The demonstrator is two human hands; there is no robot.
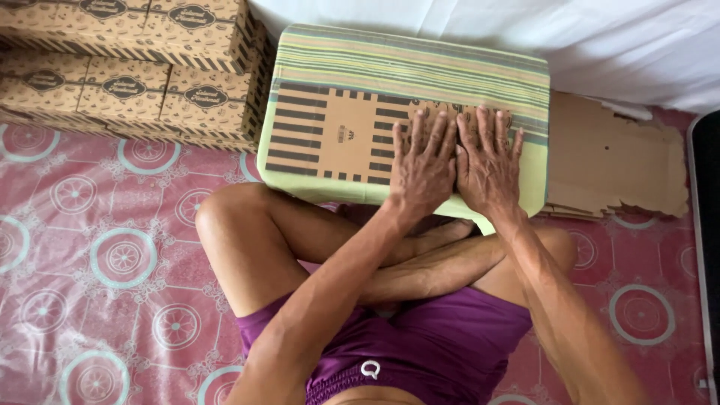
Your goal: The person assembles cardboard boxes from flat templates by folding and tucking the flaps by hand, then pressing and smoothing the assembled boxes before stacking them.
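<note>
A flat brown cardboard box blank (330, 135) with dark striped printing lies on a green striped cushion (412, 64) in front of my crossed legs. My left hand (424, 166) presses flat on the right end of the blank, fingers spread. Right beside it, my right hand (487, 161) also lies palm down on the cardboard, the two hands touching side by side. Neither hand grips anything; both push down on the sheet.
Folded brown printed boxes (127, 82) are stacked in rows at the upper left. A pile of plain flat cardboard sheets (615, 161) lies right of the cushion. White cloth (585, 37) hangs behind. Pink patterned floor mat (90, 262) surrounds me.
</note>
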